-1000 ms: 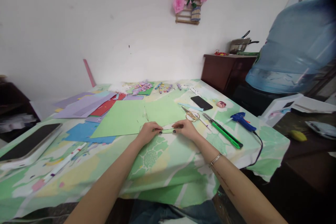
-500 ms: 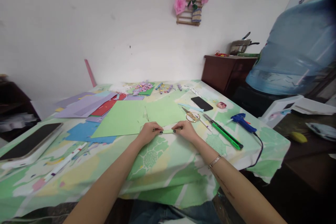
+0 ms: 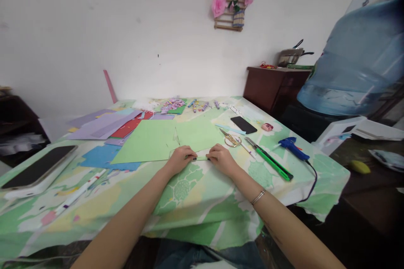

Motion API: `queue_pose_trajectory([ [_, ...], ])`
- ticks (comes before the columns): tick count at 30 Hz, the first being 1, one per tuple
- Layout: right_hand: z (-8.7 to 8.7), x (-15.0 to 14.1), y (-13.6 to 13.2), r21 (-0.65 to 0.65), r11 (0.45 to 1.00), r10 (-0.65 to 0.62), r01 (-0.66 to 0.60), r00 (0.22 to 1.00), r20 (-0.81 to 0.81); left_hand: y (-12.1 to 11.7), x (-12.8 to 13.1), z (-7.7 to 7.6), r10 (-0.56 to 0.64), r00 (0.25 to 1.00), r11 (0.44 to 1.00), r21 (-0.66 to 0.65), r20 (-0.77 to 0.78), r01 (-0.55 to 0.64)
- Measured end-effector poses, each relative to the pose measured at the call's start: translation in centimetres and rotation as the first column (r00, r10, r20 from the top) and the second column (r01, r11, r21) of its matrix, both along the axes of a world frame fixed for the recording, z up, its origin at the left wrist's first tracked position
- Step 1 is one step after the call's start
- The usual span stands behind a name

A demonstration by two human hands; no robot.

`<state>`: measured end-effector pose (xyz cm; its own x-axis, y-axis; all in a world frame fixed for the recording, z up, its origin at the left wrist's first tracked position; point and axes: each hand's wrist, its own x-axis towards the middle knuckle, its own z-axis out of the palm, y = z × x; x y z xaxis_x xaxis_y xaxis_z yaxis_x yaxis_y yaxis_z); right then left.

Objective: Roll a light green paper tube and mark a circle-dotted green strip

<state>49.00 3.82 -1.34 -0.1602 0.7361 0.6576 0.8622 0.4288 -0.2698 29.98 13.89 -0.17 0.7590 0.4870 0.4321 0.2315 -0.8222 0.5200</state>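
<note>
A large sheet of light green paper (image 3: pixel 151 138) lies in front of me, with a clear plastic set square (image 3: pixel 176 135) on its near part. Close to the sheet's near edge, my left hand (image 3: pixel 181 159) is closed, fingertips pinching one end of a narrow light green paper strip (image 3: pixel 201 158). Facing it across a small gap, my right hand (image 3: pixel 221 158) pinches the strip's other end. My fingers hide much of the strip. Gold-handled scissors (image 3: pixel 232 139) lie just beyond my right hand, with a pen (image 3: pixel 248 149) beside them.
A green utility knife (image 3: pixel 273 163), blue glue gun (image 3: pixel 293 148) and black phone (image 3: pixel 243 125) lie to the right. Purple paper sheets (image 3: pixel 101 126) and blue paper (image 3: pixel 107 157) are at left, near a larger phone (image 3: pixel 39 167). A water bottle (image 3: pixel 350 59) stands beyond the table.
My right fingers have shifted slightly at the strip, and less green shows between my fingertips. My left hand stays nearly in place. The whole view has moved a little.
</note>
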Motion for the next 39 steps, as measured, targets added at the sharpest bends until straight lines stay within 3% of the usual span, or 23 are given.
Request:
queue_pose_trajectory([
  [9, -0.8, -0.8, 0.9, -0.049, 0.998, 0.049, -0.047, 0.998, 0.045, 0.2, -0.3, -0.2, -0.036, 0.999, 0.999, -0.007, 0.014, 0.036],
  [15, -0.9, -0.7, 1.0, -0.069, 0.997, 0.032, -0.032, 0.999, 0.006, 1.3, -3.2, 0.1, 0.015, 1.0, 0.989, -0.146, 0.003, -0.014],
  [21, -0.8, -0.9, 1.0, -0.08, 0.996, 0.027, -0.029, 0.999, -0.03, 1.7, -5.4, 0.2, 0.066, 0.998, 0.985, -0.162, 0.005, -0.064],
  [25, -0.6, -0.9, 0.9, -0.078, 0.996, 0.03, -0.032, 0.999, -0.035, 1.3, -5.2, 0.4, 0.051, 0.999, 0.993, -0.106, -0.009, -0.051],
  [29, -0.6, -1.0, 1.0, -0.076, 0.997, 0.028, -0.03, 0.999, -0.037, 1.0, -4.7, 0.5, 0.057, 0.998, 0.998, 0.035, -0.009, -0.057],
  [39, -0.3, -1.2, 0.8, -0.103, 0.995, 0.002, -0.007, 0.999, -0.046, 0.5, -2.7, -0.3, -0.092, 0.995, 0.981, 0.171, -0.034, 0.096],
])
